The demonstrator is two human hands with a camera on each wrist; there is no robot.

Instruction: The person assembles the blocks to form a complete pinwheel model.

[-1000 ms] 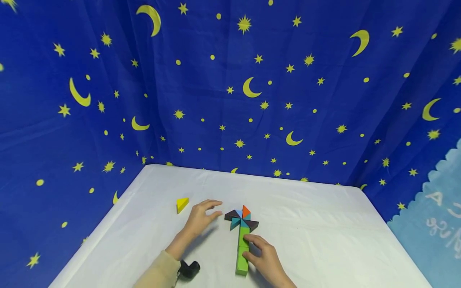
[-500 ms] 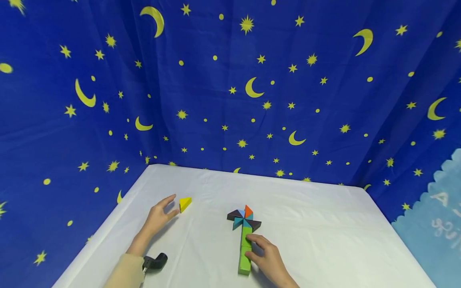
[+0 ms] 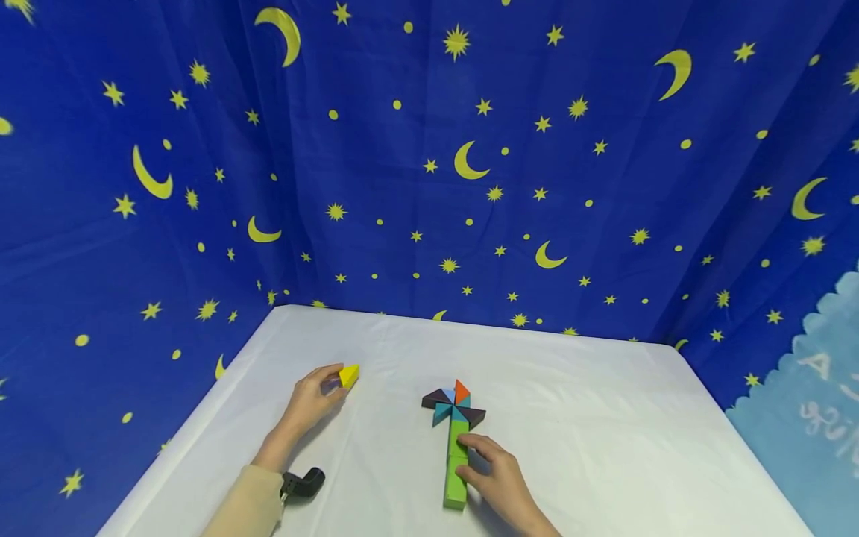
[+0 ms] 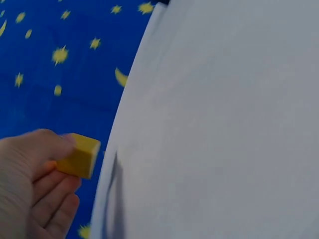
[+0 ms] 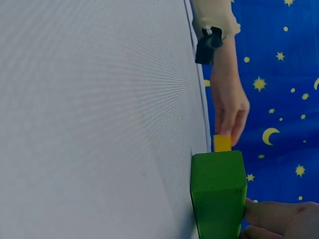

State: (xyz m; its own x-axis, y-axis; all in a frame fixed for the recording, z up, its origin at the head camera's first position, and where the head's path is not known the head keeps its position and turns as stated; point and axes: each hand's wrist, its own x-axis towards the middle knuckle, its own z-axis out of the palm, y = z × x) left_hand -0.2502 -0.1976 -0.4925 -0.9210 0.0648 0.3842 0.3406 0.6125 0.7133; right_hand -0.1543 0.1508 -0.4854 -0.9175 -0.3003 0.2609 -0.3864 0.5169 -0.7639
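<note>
In the head view my left hand pinches a yellow triangular block between thumb and fingers, at the left of the table. The left wrist view shows the thumb on top of the yellow block. Two green rectangular blocks lie end to end, with their far end touching a pinwheel of triangular blocks. Orange, dark, blue and teal triangles make up that pinwheel. My right hand rests against the right side of the green blocks, thumb and a finger spread apart along them.
A white cloth covers the table. Blue curtains with yellow moons and stars stand along its far and left edges. A black wrist camera hangs from my left sleeve. A light blue panel with white writing is at the right.
My left hand has moved left from beside the pinwheel to the yellow triangular block and taken hold of it. The right hand stays by the green blocks.
</note>
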